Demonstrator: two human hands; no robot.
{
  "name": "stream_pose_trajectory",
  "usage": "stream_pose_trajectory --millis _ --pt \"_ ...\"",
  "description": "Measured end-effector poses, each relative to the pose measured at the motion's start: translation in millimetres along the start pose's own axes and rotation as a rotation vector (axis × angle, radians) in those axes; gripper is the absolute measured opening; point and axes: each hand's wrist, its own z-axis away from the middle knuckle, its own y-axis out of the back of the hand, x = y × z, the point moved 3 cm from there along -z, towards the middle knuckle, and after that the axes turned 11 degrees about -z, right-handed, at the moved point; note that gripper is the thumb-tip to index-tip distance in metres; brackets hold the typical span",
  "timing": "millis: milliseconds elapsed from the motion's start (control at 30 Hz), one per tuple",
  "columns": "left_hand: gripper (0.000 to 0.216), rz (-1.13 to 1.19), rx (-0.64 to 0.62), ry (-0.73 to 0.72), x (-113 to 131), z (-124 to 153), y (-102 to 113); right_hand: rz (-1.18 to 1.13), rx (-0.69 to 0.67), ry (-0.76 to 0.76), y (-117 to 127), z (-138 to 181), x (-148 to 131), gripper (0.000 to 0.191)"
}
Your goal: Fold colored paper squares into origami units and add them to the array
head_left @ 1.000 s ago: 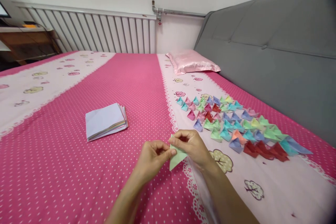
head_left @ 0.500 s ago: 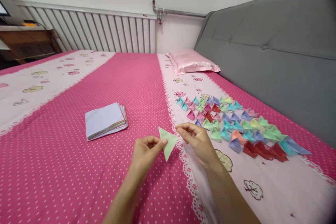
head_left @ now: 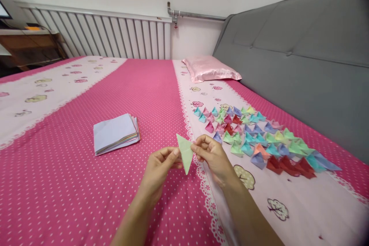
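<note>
A pale green folded paper (head_left: 186, 155), triangular in outline with a long edge on its left side, is held upright above the bedspread between my hands. My right hand (head_left: 211, 157) pinches its right corner between thumb and fingertips. At its left edge is my left hand (head_left: 161, 167), closed, thumb on top and some fingers reaching behind the paper. Rows of small folded paper boats (head_left: 259, 138) in many colours stand to the right of my right hand. Left of my hands lies a stack of paper sheets (head_left: 115, 132), with a pale lilac sheet uppermost.
The pink dotted bedspread (head_left: 138, 96) has pale printed bands with lace-pattern borders. A pink pillow (head_left: 211, 69) lies at the far end, beside a grey padded headboard (head_left: 302, 34). Behind the bed are a white radiator (head_left: 115, 34) and a pipe; a desk (head_left: 29, 46) stands at far left.
My right hand has gone from apart to pinching the paper's right corner. The green paper has turned a little and shifted slightly, and my left thumb now sits at its edge.
</note>
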Motion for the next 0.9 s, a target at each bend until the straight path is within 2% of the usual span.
stream_pose_trajectory --millis 167,467,633,767,900 --pt "0.029 0.040 -0.009 0.034 -1.1 -0.1 0.0 -0.040 0.005 -0.082 0.4 0.1 1.4 0.024" --pt "0.030 0.053 -0.005 0.048 -0.2 0.5 -1.4 -0.094 -0.037 -0.123 1.6 -0.7 3.5 0.025" --pt "0.034 -0.016 0.038 -0.004 -1.2 -0.5 -1.7 -0.058 -0.048 -0.111 0.0 -0.4 4.8 0.023" --pt "0.035 -0.066 -0.024 -0.052 -0.4 -1.2 -7.4 -0.004 -0.101 -0.093 -4.4 1.4 7.2 0.018" --pt "0.039 -0.090 -0.021 -0.059 0.4 -0.7 -10.3 0.035 -0.169 -0.060 -9.4 4.6 6.6 0.018"
